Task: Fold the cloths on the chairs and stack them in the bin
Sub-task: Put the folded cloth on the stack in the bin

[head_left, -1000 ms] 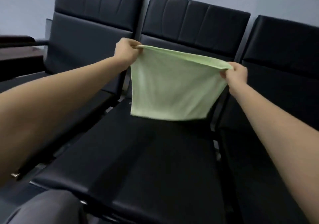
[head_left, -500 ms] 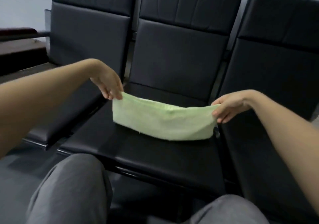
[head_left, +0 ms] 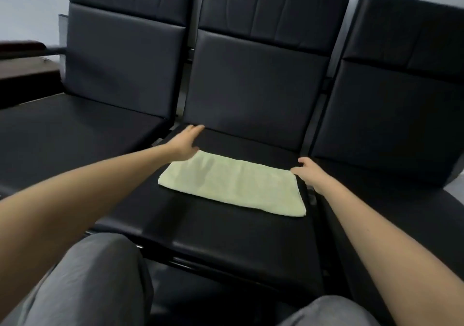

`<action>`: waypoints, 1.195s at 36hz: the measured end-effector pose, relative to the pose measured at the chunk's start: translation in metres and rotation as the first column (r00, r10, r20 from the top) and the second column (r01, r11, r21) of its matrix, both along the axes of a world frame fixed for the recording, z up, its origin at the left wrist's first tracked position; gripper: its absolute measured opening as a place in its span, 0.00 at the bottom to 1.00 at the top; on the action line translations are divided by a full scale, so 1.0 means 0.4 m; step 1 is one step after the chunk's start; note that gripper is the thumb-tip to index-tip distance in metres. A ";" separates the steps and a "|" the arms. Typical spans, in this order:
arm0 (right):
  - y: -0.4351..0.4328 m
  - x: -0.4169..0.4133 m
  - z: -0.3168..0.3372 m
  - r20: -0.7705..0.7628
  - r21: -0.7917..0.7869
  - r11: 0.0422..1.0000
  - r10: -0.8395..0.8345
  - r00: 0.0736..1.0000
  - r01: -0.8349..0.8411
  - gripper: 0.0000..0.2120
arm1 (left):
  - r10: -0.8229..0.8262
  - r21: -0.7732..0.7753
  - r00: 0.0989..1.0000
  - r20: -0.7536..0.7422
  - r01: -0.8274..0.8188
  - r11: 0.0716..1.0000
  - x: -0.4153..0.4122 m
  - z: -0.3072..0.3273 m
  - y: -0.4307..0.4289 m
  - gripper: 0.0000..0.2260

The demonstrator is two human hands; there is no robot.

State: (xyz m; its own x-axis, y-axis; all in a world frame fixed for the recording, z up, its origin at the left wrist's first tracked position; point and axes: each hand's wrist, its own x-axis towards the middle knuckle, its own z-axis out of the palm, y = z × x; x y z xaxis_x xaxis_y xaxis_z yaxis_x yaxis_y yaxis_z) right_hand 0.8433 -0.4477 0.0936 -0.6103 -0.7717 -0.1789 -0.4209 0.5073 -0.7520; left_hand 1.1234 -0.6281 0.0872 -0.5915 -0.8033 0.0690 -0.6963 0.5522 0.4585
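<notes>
Green against black: resting cloth point(head_left: 232, 187) flat on middle seat point(head_left: 213, 240), folded into a long band running from 10 to 4 o'clock, probably using the firm cushion as a bed for the next fold. Reaching left hand point(head_left: 187, 143) over the band's 10 o'clock corner, fingers straight and close together, heel of palm seeming to be touching fabric there, gripping nothing. Placing right hand point(head_left: 307, 175) at the 2 o'clock corner, fingers loosely curled and a little spread, tips at the edge; showing no pinch, and not allowing touch to be told from just beside. Bracketing both far corners, likely readying either to smooth the band or to take its ends for a crosswise fold. Seeing no bin anywhere, so stacking not yet begun. Judging the fabric limp, therefore needing both ends lifted together for aligning edges.
</notes>
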 end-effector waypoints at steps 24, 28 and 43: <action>0.011 0.136 -0.125 -0.396 0.126 0.916 0.398 0.827 -0.381 0.25 | 0.112 0.448 0.981 0.157 -0.172 0.878 -0.283 -0.075 0.248 0.22; 0.035 0.113 -0.147 -0.294 0.110 0.937 0.349 0.890 -0.331 0.28 | 0.079 0.319 0.986 0.148 -0.123 0.940 -0.229 -0.027 0.244 0.19; 0.060 0.193 -0.152 -0.301 0.258 0.772 0.636 0.711 -0.581 0.19 | -0.285 0.024 0.942 0.179 0.286 0.958 0.097 -0.137 0.152 0.27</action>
